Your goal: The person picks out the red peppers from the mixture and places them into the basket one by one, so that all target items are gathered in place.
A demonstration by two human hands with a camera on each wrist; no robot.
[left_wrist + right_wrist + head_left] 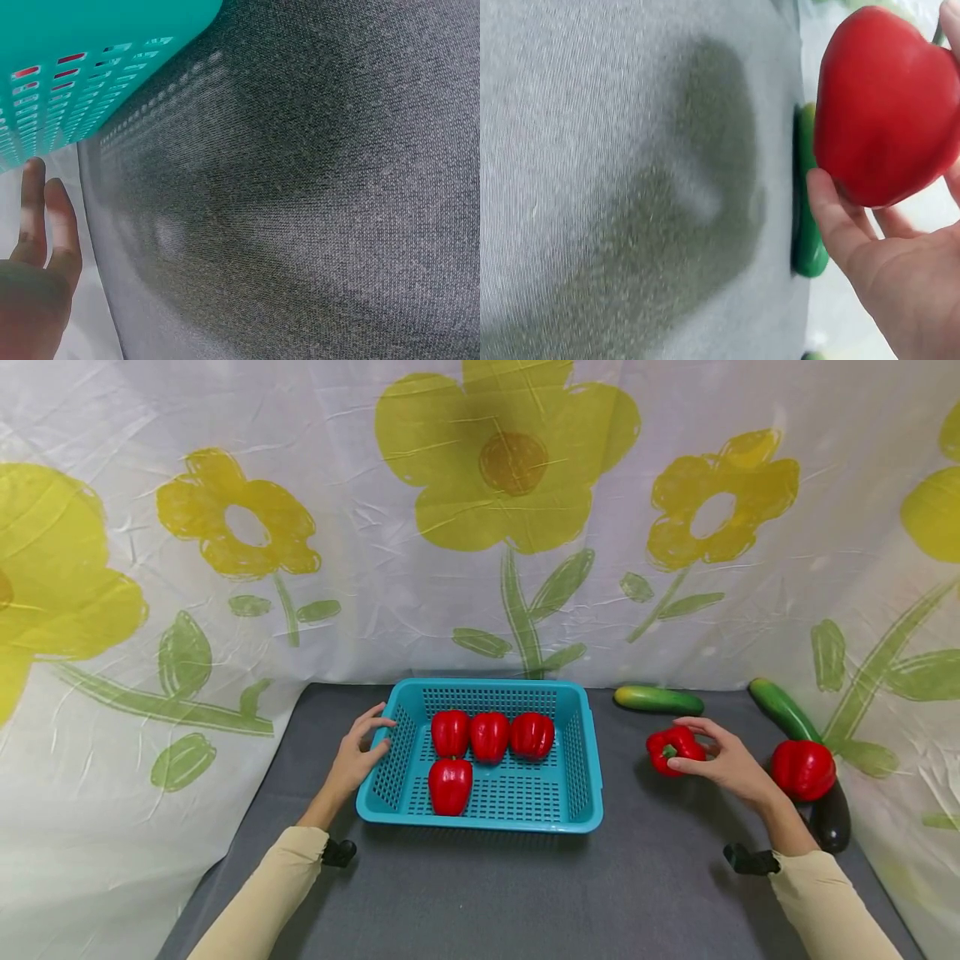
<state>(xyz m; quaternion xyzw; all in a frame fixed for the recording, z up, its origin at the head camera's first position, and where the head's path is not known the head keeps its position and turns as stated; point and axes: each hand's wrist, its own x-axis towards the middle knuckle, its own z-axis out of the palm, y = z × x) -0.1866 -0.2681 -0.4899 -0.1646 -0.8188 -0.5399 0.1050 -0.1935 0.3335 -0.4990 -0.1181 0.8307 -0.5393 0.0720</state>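
Here, right hand [733,767] grips red pepper [664,752], cucumber [660,698] behind; left hand [356,758], fingers loose, at blue basket [495,823].

Head cam rides on the person's head, looking forward and down over the worktop [480,893] from furthest out, flowery cloth [360,610] at the back. Wrist cams sit way closer and come out rolled sideways: the left one looks past the left hand [352,762] at the blue basket's [480,824] side, the right one's tight on the right hand [738,768] and a red pepper [662,746]. Head and left share the basket; head and right, that pepper.
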